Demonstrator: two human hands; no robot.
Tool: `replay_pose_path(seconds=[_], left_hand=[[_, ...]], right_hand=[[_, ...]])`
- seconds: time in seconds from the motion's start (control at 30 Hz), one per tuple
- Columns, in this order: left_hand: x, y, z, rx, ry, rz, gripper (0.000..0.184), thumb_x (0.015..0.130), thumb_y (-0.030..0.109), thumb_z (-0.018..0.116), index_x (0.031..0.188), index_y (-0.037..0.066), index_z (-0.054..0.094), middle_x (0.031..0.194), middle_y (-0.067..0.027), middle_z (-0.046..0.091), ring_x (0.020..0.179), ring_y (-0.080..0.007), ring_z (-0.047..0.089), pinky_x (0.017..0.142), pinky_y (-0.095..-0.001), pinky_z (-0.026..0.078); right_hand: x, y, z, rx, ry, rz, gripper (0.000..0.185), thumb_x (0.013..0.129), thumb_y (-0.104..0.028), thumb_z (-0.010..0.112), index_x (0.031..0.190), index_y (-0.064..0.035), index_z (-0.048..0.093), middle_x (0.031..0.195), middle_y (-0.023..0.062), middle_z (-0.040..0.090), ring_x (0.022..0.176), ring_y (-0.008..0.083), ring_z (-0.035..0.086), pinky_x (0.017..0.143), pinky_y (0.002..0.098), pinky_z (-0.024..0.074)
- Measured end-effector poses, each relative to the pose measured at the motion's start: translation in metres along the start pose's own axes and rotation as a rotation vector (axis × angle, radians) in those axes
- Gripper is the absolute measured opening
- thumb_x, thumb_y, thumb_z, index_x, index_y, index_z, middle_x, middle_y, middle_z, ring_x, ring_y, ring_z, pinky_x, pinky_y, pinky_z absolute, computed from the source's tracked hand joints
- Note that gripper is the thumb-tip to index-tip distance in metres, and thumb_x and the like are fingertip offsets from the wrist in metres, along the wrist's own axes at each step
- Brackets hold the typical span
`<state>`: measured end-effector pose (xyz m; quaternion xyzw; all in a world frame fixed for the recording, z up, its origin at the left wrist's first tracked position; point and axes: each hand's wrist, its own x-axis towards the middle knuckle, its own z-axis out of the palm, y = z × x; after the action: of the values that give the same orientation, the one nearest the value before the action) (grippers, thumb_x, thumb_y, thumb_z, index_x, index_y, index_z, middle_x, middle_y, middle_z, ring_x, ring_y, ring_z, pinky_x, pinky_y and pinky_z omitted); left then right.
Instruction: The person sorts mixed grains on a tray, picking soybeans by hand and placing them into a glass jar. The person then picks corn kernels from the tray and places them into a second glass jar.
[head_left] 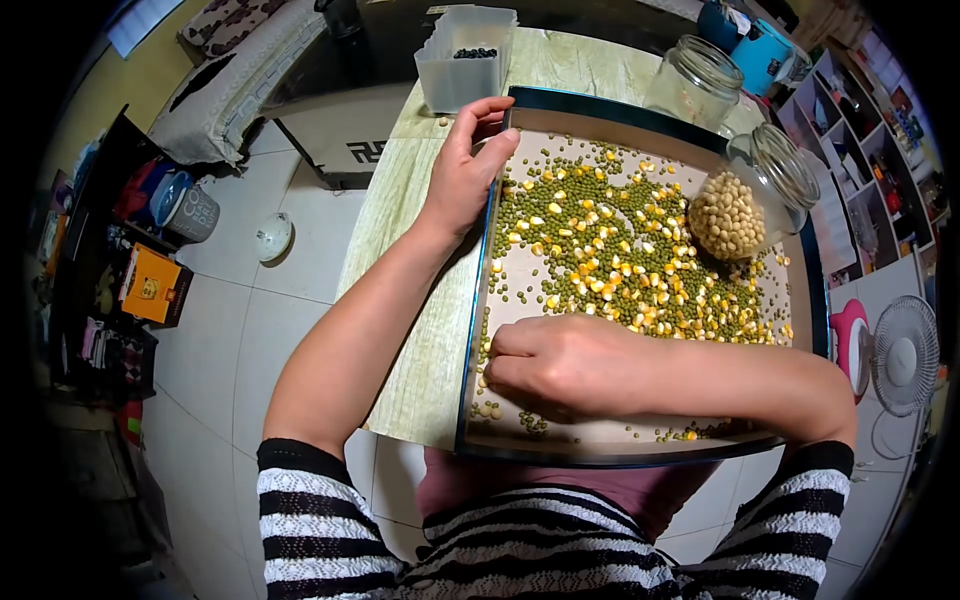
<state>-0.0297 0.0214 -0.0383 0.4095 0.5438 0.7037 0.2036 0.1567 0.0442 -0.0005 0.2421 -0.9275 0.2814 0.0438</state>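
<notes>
A shallow box tray [641, 462] with dark rims holds a spread of green mung beans [570, 190] mixed with yellow and white corn kernels [610, 290]. My left hand [470, 170] grips its far left corner, thumb over the rim. Down in the near left part, my right hand [560, 362] is closed, fingertips curled toward the tray floor; what they hold is hidden. A few pale round beans [488, 410] lie beside it. At the tray's right side, a glass jar [775, 185] leans tilted, partly filled with pale beans [727, 215].
On the wood-patterned table [405, 330], a translucent plastic container [450, 80] with black beans [475, 53] stands at the far left. Another glass jar [695, 85] stands behind the tray. A fan [903, 355] is at the right, shelves [860, 150] beyond.
</notes>
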Motion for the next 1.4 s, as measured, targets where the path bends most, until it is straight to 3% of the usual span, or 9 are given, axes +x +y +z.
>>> replay_pose_path(seconds=[0.17,0.27,0.33,0.47,0.83,0.9,1.4], left_hand=[[0.000,-0.002,-0.001,0.023,0.000,0.015,0.035,0.084,0.017,0.056,0.116,0.005,0.049,0.107,-0.0086,0.053,0.102,-0.0151,0.048,0.091,-0.0286,0.037],[0.000,-0.002,0.000,0.033,-0.025,0.007,0.036,0.085,0.022,0.053,0.119,0.009,0.049,0.110,-0.0067,0.049,0.105,-0.0144,0.045,0.095,-0.0279,0.032],[0.000,-0.002,0.000,0.030,-0.017,-0.008,0.036,0.085,0.022,0.053,0.119,0.008,0.049,0.109,-0.0065,0.049,0.104,-0.0142,0.045,0.094,-0.0277,0.033],[0.001,-0.003,-0.001,0.017,0.000,0.009,0.035,0.084,0.018,0.056,0.116,0.004,0.049,0.107,-0.0089,0.053,0.101,-0.0154,0.049,0.090,-0.0284,0.038],[0.002,-0.007,-0.002,0.006,-0.001,0.026,0.036,0.084,0.019,0.057,0.115,0.005,0.049,0.106,-0.0085,0.053,0.101,-0.0152,0.049,0.090,-0.0279,0.038],[0.002,-0.007,-0.002,0.011,0.001,0.024,0.036,0.084,0.019,0.057,0.116,0.005,0.049,0.106,-0.0087,0.053,0.101,-0.0153,0.049,0.090,-0.0279,0.038],[0.003,-0.007,-0.004,0.040,0.001,0.039,0.037,0.083,0.020,0.057,0.116,0.005,0.050,0.107,-0.0090,0.053,0.101,-0.0151,0.049,0.090,-0.0281,0.038]], right_hand=[[0.000,0.000,-0.003,-0.035,-0.013,-0.001,0.010,0.071,-0.006,0.053,0.077,0.0015,0.052,0.075,0.0127,0.049,0.073,0.0283,0.057,0.064,0.0374,0.0505],[-0.004,0.000,-0.005,-0.029,-0.034,0.097,0.010,0.071,-0.005,0.054,0.079,0.0016,0.053,0.075,0.0133,0.050,0.068,0.0300,0.057,0.061,0.0383,0.0503],[-0.004,0.004,-0.001,0.027,0.157,0.178,0.019,0.068,-0.003,0.060,0.086,-0.0034,0.057,0.077,0.0089,0.051,0.064,0.0269,0.055,0.057,0.0350,0.0493],[0.002,0.009,0.005,0.017,0.192,0.135,0.023,0.069,-0.002,0.061,0.092,-0.0049,0.060,0.077,0.0091,0.051,0.067,0.0269,0.055,0.059,0.0354,0.0491],[-0.002,0.004,-0.002,-0.036,0.125,0.147,0.013,0.068,-0.004,0.061,0.081,-0.0048,0.056,0.075,0.0086,0.048,0.066,0.0262,0.054,0.057,0.0349,0.0469],[0.002,0.001,0.001,0.020,0.138,0.054,0.008,0.069,-0.005,0.057,0.073,0.0001,0.052,0.074,0.0125,0.048,0.066,0.0289,0.055,0.059,0.0373,0.0489],[0.009,-0.006,-0.003,0.020,0.018,0.107,0.010,0.071,-0.009,0.054,0.075,-0.0003,0.054,0.074,0.0133,0.051,0.072,0.0297,0.058,0.062,0.0368,0.0502]])
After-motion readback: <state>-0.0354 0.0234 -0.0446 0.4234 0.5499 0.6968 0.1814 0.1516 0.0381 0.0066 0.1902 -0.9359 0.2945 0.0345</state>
